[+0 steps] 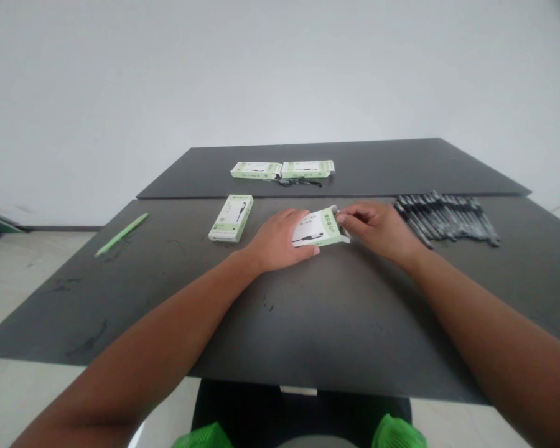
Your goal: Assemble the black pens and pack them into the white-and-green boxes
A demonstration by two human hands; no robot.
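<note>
My left hand (280,241) wraps round a white and green pen box (320,227) lying on the dark table, its printed face up. The box's right end is open, with a small flap sticking out. At that end, my right hand (378,227) has thumb and fingers pinched together; whatever is between them is hidden, though something dark shows inside the opening. Just right of it lies a row of black pens (445,216), side by side. A closed pen box (232,218) rests to the left of my left hand.
Two more pen boxes (256,170) lie end to end farther back, with a few loose black pens (301,182) in front of them. A light green pen (121,234) lies at the left. A seam crosses the table (308,323), and a white wall stands behind.
</note>
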